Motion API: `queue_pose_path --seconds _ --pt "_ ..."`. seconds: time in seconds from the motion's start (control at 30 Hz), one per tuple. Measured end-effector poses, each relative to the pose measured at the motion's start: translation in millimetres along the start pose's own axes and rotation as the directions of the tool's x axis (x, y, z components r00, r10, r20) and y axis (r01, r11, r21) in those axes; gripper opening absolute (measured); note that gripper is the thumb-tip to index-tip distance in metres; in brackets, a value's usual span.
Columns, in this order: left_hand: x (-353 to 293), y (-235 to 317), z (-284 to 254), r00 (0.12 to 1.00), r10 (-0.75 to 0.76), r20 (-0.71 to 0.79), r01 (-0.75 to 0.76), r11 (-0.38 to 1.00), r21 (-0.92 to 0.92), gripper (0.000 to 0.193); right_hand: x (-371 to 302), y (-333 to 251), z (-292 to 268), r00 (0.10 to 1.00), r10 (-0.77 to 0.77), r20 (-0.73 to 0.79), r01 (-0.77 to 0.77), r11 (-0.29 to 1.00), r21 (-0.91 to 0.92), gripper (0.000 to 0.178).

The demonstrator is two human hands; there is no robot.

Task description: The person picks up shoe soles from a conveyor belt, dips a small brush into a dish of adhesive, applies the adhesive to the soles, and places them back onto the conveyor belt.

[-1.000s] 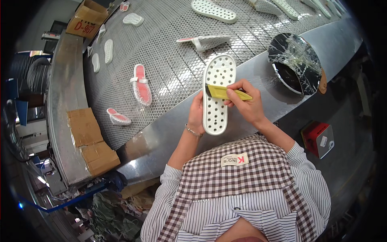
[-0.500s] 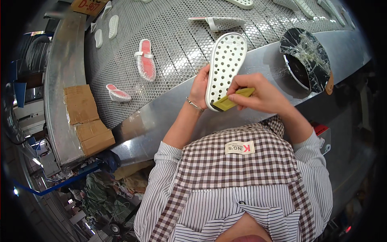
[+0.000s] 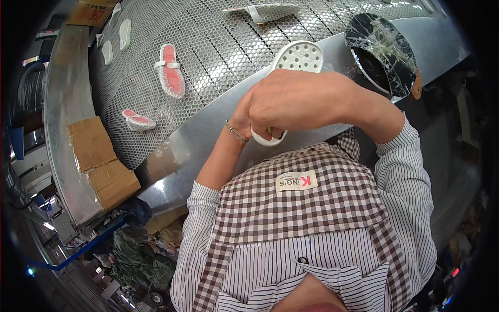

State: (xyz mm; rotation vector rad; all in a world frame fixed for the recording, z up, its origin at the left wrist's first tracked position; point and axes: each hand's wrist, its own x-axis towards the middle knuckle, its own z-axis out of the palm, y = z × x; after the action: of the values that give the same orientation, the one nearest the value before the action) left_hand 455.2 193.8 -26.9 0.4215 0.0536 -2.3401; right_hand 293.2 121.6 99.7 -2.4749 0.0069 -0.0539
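The right hand [image 3: 293, 100] crosses over a white perforated sole [image 3: 305, 58], fingers curled on a mostly hidden yellow brush [image 3: 269, 130]. The left hand [image 3: 243, 115], partly covered, clamps the sole's left side. The sole is positioned above the smooth metal border [image 3: 200, 151] of the mesh surface [image 3: 215, 78], near the checked apron [image 3: 249, 203].

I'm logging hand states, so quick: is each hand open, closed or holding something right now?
Left hand: holding the white sole, fingers mostly hidden.
Right hand: closed, apparently on the yellow tool, which is almost entirely hidden.
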Motion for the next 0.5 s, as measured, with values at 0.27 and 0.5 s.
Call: queue_pose_path --seconds 0.27,0.5 --pt "4.7 4.4 -10.9 0.998 0.052 -0.023 -0.046 0.977 0.207 0.065 -46.6 40.8 -14.4 0.934 0.066 -0.351 -0.117 0.985 -0.125 0.013" --pt "-22.1 11.9 -7.6 0.879 0.455 -0.139 -0.375 0.843 0.386 0.069 -142.4 45.7 34.8 0.058 0.461 -0.886 -0.365 0.835 0.411 0.014"
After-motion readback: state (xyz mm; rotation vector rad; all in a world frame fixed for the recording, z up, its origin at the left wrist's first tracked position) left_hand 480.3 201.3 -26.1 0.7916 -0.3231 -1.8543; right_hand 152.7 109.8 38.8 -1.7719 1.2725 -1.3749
